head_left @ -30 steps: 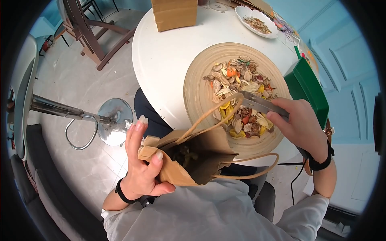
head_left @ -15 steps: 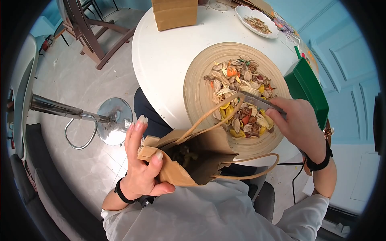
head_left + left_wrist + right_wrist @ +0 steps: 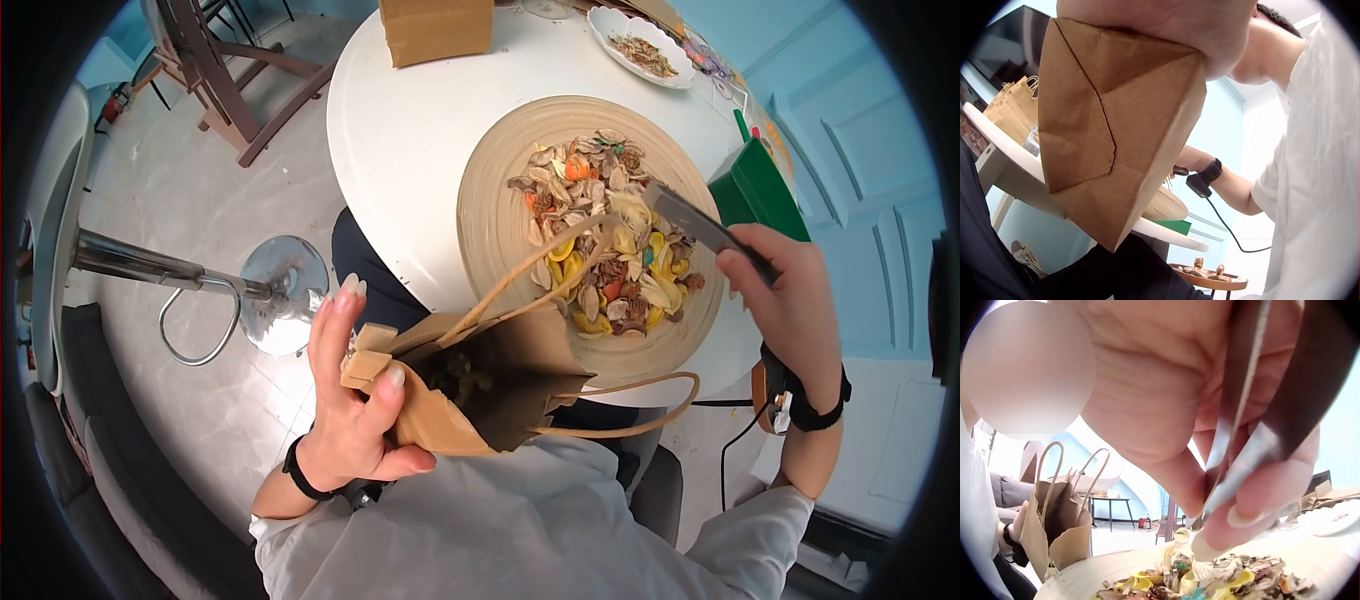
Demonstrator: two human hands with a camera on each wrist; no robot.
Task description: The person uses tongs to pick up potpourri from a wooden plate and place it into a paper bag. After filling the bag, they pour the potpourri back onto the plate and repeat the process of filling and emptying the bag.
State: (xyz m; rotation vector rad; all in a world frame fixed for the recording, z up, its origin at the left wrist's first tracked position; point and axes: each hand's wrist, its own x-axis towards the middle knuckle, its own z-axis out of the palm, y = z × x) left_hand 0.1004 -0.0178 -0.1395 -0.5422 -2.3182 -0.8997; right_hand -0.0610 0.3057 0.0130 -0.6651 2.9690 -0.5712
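Note:
My left hand [image 3: 350, 430] grips a brown paper bag [image 3: 435, 415] by its side, thumb on the near edge. The bag tilts so that its dark mouth faces up, with shadowed bits inside and two twisted handles sticking out. Its folded bottom [image 3: 1104, 125] fills much of the left wrist view. In my right hand [image 3: 795, 305] I pinch metal tongs [image 3: 705, 225], their tips over a round wooden plate [image 3: 485, 190] of dried petals [image 3: 590, 275], brown, cream, yellow and orange. In the right wrist view, a pale petal cluster [image 3: 1179, 547] overlaps the tong tips.
Beyond the plate on the white round table [image 3: 400, 150] stand another paper bag [image 3: 438, 32] and a white dish [image 3: 682, 76] with dried bits. A green bin [image 3: 760, 185] sits right of the plate. A stool base [image 3: 285, 290] stands on the floor at left.
My right hand and the tongs have moved right, and the tong tips sit farther up the plate, away from the bag handle. Some petals have shifted. The left hand keeps its grip.

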